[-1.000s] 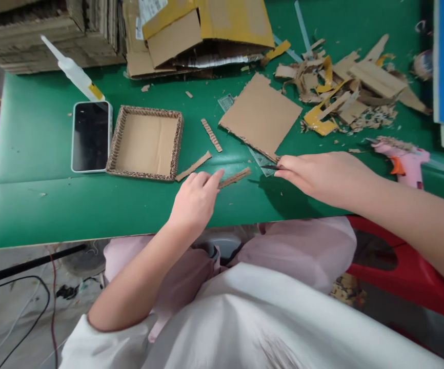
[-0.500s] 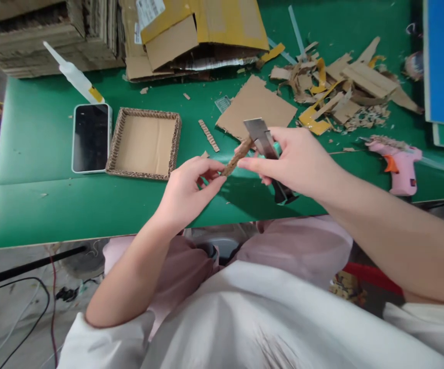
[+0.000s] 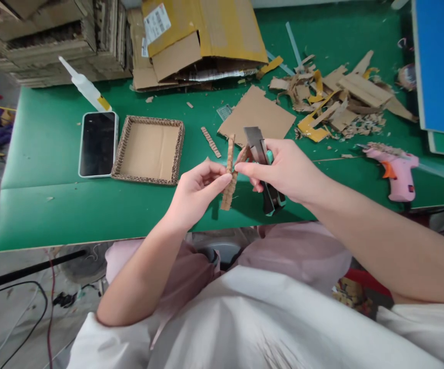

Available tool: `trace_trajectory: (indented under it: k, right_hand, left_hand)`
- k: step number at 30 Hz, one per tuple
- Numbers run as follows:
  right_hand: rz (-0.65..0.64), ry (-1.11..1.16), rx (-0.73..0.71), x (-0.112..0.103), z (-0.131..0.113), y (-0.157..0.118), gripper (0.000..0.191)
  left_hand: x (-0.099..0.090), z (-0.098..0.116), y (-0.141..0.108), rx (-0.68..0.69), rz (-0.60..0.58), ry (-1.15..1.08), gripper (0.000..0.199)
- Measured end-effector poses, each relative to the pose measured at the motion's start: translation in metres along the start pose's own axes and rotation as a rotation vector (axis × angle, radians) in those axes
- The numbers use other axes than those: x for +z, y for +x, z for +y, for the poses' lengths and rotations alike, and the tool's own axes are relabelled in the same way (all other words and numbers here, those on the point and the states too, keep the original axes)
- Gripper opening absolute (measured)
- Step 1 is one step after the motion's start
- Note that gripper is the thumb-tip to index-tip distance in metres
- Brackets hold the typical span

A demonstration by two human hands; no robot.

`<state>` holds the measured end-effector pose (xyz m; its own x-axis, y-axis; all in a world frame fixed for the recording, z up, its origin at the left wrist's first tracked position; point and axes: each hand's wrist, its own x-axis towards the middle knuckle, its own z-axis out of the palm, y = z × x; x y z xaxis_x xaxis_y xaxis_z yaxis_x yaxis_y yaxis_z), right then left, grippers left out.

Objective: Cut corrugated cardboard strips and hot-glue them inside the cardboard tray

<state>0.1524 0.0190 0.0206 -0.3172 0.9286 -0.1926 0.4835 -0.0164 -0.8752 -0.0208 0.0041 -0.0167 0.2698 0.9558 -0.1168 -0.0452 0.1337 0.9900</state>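
My left hand [image 3: 202, 187] pinches a narrow corrugated cardboard strip [image 3: 228, 197], which stands nearly upright in the picture. My right hand [image 3: 279, 169] is closed around a utility knife [image 3: 259, 148], its blade end pointing away from me. Between my right thumb and fingers there is also a brown cardboard piece [image 3: 244, 154], partly hidden, close to the strip. Another cardboard strip [image 3: 210, 142] lies on the table just beyond my hands. To the left sits a shallow cardboard tray [image 3: 179, 154] with corrugated walls.
A phone [image 3: 98, 146] and a white bottle [image 3: 85, 89] lie left of the tray. Behind are a cardboard box [image 3: 222, 36], a flat cardboard sheet [image 3: 258, 115] and a scrap heap [image 3: 333, 97]. A pink glue gun [image 3: 401, 177] lies at the right, on the green table [image 3: 53, 205].
The strip in my left fingers has turned from slanting toward my right hand to nearly upright, and now shows apart from the brown piece at my right fingers. The view has shifted slightly.
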Motion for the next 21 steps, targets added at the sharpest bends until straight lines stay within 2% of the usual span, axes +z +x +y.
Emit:
trace_trajectory:
  k: [4,8,12,15,17,19,21]
  right_hand:
    - [0.011,0.111,0.024,0.003,0.000,0.001,0.013]
    - [0.078,0.197,0.059,0.007,0.003,0.004,0.011]
    - [0.130,0.246,0.121,0.003,0.016,0.002,0.015]
    - [0.164,0.134,0.198,-0.010,0.028,-0.004,0.018]
    - [0.152,-0.064,0.238,-0.019,0.033,-0.010,0.022]
    - [0.073,-0.328,0.247,-0.024,0.035,-0.014,0.025]
    - [-0.037,-0.586,0.210,-0.023,0.033,-0.016,0.025]
  left_hand:
    - [0.001,0.000,0.000,-0.020,0.005,-0.058,0.018]
    - [0.001,-0.005,-0.002,-0.059,-0.041,-0.086,0.022]
    - [-0.004,-0.016,-0.008,-0.125,0.006,0.033,0.027]
    - [-0.009,-0.020,-0.010,-0.176,-0.002,0.294,0.021]
    - [-0.008,-0.020,-0.011,-0.173,-0.043,0.613,0.020]
    - [-0.007,-0.017,-0.012,-0.147,-0.062,0.972,0.026]
    - [-0.006,-0.016,-0.014,-0.126,-0.023,1.235,0.031]
